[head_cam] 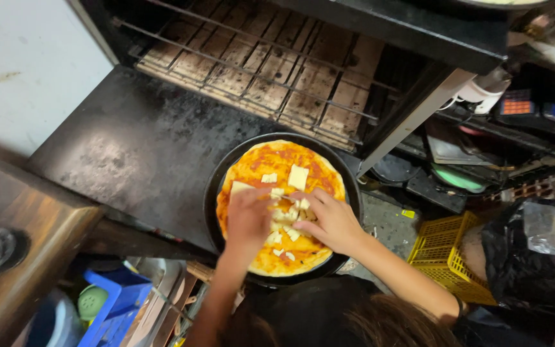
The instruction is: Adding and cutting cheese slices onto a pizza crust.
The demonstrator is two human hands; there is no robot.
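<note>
Both hands lie flat and spread on the round pizza (282,209): left hand (248,218), right hand (332,222). They touch cheese pieces (298,177). The pan (216,193) sits on the open oven door (142,151).

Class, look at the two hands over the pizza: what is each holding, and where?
Both the left hand and right hand rest fingertips on cheese pieces on the pizza; any actual grip cannot be told.

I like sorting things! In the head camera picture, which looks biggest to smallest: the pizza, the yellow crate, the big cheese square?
1. Pizza
2. Yellow crate, though part of it is hidden, so this is unsure
3. Big cheese square
</note>
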